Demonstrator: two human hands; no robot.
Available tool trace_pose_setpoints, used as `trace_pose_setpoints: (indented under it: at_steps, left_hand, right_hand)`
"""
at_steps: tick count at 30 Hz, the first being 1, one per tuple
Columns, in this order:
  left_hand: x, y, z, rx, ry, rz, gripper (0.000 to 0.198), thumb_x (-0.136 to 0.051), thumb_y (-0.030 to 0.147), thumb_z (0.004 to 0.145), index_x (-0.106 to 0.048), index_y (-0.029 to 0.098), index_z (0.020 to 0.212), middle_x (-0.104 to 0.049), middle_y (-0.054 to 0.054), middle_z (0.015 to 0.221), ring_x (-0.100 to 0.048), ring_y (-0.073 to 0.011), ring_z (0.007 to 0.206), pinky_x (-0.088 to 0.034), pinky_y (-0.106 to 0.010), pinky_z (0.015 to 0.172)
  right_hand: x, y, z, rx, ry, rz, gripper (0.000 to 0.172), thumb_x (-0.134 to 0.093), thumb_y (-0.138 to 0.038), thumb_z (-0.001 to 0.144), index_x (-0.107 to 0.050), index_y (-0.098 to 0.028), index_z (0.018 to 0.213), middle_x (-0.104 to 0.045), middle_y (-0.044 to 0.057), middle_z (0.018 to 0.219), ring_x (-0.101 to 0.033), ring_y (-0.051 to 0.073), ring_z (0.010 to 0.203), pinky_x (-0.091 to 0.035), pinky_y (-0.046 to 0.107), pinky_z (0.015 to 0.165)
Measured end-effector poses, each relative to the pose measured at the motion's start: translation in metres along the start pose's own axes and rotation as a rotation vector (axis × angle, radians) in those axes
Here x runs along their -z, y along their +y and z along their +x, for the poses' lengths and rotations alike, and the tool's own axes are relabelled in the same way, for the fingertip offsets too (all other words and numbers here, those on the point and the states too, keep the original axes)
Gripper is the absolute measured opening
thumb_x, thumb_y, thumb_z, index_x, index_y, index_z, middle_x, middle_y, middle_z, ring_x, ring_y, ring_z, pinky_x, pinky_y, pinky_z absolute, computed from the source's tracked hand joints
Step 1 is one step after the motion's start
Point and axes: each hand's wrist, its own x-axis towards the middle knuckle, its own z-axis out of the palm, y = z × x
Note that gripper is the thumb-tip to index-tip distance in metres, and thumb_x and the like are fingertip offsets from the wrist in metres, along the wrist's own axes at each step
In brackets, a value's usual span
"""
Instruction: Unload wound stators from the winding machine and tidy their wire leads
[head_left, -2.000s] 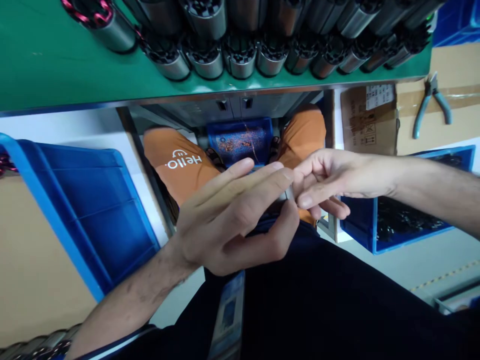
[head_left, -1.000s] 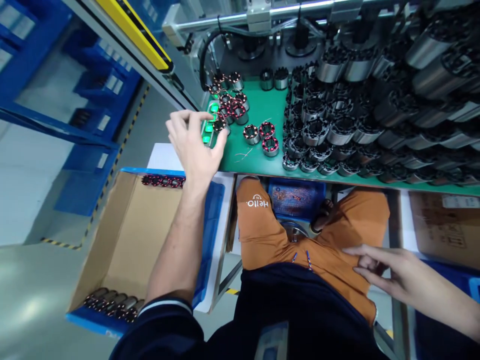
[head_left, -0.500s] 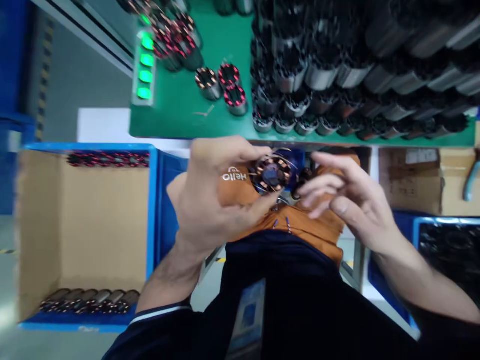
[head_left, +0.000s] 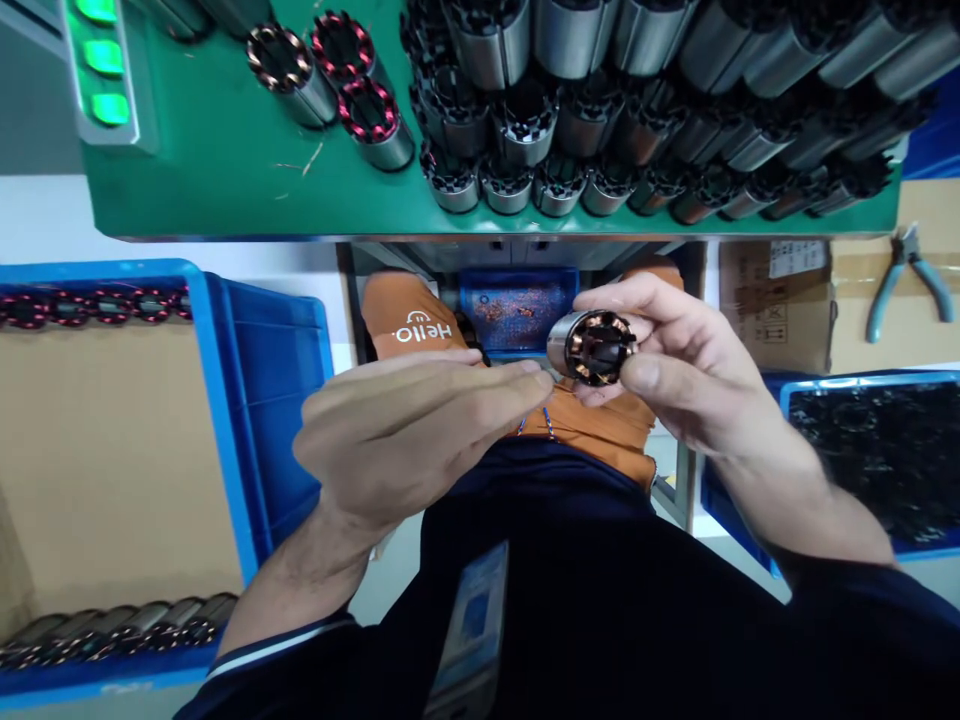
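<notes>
A motor stator, a metal cylinder with copper windings around its open end, is held above my lap in my right hand. Thumb and fingers close round its right side, and the wound end faces me. My left hand is just to the left of the stator, back uppermost. Its fingers are stretched out together, tips close to the cylinder; whether they touch it I cannot tell. Nothing shows in that hand, though its palm side is hidden.
The green table ahead bears rows of bare stators and a few wound ones. Left stands a blue crate with stators inside. Right are pliers on a cardboard box and a blue bin of black parts.
The stator has passed from my left hand into my right hand, shifting a little to the right. My left fingers have let go and straightened. The view has moved closer to the table.
</notes>
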Motion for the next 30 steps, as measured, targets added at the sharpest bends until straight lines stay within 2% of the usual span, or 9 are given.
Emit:
trace_pose_setpoints:
  at_steps: [4,7,9,12,14,16,19,24,30]
  left_hand:
    - [-0.014,-0.029,0.005,-0.188,0.048,0.158,0.007,-0.082,0.034,0.101,-0.088,0.038,0.101,-0.084,0.006,0.087,-0.083,-0.0187,0.08,-0.069,-0.032,0.079]
    - [-0.023,-0.043,0.012,-0.186,0.128,0.104,0.009,-0.081,0.026,0.102,-0.087,0.032,0.098,-0.086,0.004,0.091,-0.082,-0.0176,0.076,-0.067,-0.03,0.072]
    - [-0.026,-0.036,0.018,-0.146,0.256,-0.033,0.007,-0.087,0.025,0.098,-0.086,0.032,0.1,-0.086,0.004,0.095,-0.082,-0.0182,0.082,-0.067,-0.032,0.075]
    - [-0.027,-0.007,0.027,-0.122,0.354,-0.197,0.018,-0.095,0.042,0.093,-0.085,0.035,0.106,-0.086,0.002,0.107,-0.083,-0.0228,0.1,-0.07,-0.041,0.086]
    - [-0.029,0.01,0.033,-0.072,0.309,-0.201,0.023,-0.089,0.053,0.097,-0.083,0.034,0.109,-0.085,0.0,0.117,-0.082,-0.0262,0.11,-0.071,-0.048,0.092]
    - [-0.032,0.015,0.035,-0.002,0.234,-0.169,0.022,-0.079,0.054,0.105,-0.081,0.032,0.107,-0.083,-0.002,0.123,-0.08,-0.0266,0.115,-0.071,-0.049,0.096]
    - [-0.039,0.001,0.035,0.053,0.128,-0.225,0.025,-0.072,0.05,0.11,-0.077,0.027,0.102,-0.081,-0.006,0.124,-0.079,-0.0257,0.116,-0.07,-0.046,0.097]
    - [-0.042,-0.024,0.034,0.146,0.063,-0.417,0.029,-0.073,0.053,0.109,-0.079,0.025,0.103,-0.082,-0.007,0.111,-0.081,-0.0239,0.103,-0.071,-0.04,0.088]
    - [-0.021,-0.002,0.039,0.03,-0.01,-0.324,0.019,-0.079,0.049,0.106,-0.083,0.031,0.101,-0.082,-0.004,0.109,-0.08,-0.0249,0.105,-0.069,-0.045,0.093]
  right_hand:
    - [0.009,0.0,-0.001,0.061,0.025,0.121,0.041,-0.089,-0.043,0.096,-0.078,-0.026,0.131,-0.085,0.003,0.108,-0.079,0.014,0.074,-0.068,0.025,0.069]
    - [0.014,-0.001,-0.005,0.151,0.055,0.1,0.035,-0.087,-0.036,0.097,-0.08,-0.026,0.13,-0.084,0.003,0.112,-0.081,0.015,0.084,-0.069,0.025,0.075]
    - [0.012,-0.001,-0.006,0.159,0.102,0.001,0.038,-0.088,-0.037,0.096,-0.079,-0.028,0.132,-0.084,0.004,0.115,-0.082,0.019,0.095,-0.07,0.031,0.086]
    - [0.004,0.0,-0.006,0.116,0.171,-0.16,0.046,-0.093,-0.048,0.092,-0.077,-0.029,0.131,-0.084,0.005,0.116,-0.082,0.025,0.104,-0.07,0.039,0.095]
    - [-0.001,0.002,-0.005,0.091,0.184,-0.217,0.051,-0.094,-0.052,0.09,-0.076,-0.03,0.132,-0.084,0.006,0.118,-0.082,0.027,0.107,-0.07,0.041,0.096]
    - [-0.002,0.003,-0.004,0.088,0.171,-0.223,0.053,-0.094,-0.053,0.09,-0.075,-0.03,0.134,-0.084,0.007,0.12,-0.082,0.027,0.11,-0.07,0.041,0.096]
    - [0.002,0.002,-0.004,0.093,0.126,-0.181,0.053,-0.092,-0.053,0.091,-0.075,-0.029,0.135,-0.084,0.007,0.12,-0.082,0.027,0.111,-0.07,0.041,0.097]
    - [0.007,-0.001,-0.008,0.053,0.039,-0.204,0.049,-0.092,-0.051,0.092,-0.078,-0.026,0.131,-0.083,0.007,0.111,-0.082,0.025,0.1,-0.07,0.038,0.09]
    - [0.003,0.005,-0.004,0.106,0.019,-0.297,0.043,-0.095,-0.04,0.09,-0.082,-0.028,0.129,-0.082,0.004,0.11,-0.079,0.019,0.092,-0.069,0.032,0.085]
